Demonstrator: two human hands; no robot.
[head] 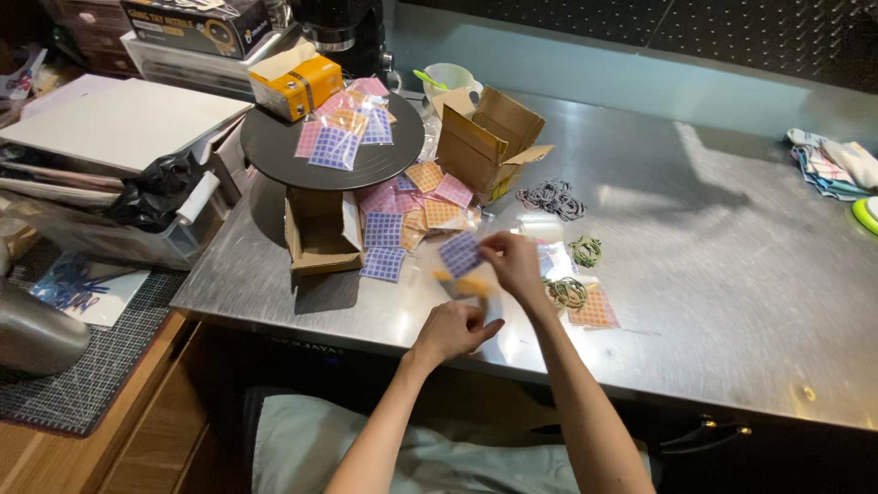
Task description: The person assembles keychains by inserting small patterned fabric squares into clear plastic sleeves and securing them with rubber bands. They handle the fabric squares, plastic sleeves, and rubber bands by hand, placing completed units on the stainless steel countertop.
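Left hand (455, 329) fisted, right hand (514, 263) pinching purple packet (460, 253)

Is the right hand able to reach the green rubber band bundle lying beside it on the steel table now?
Probably yes: the right hand holds a purple sticker packet, but the green rubber band bundle lies uncovered just beside it.

A single head-worn camera looks steeply down and forward from above the person's own forearms, close over the near edge of the steel desk (713, 274), facing the dark back wall (640, 27).
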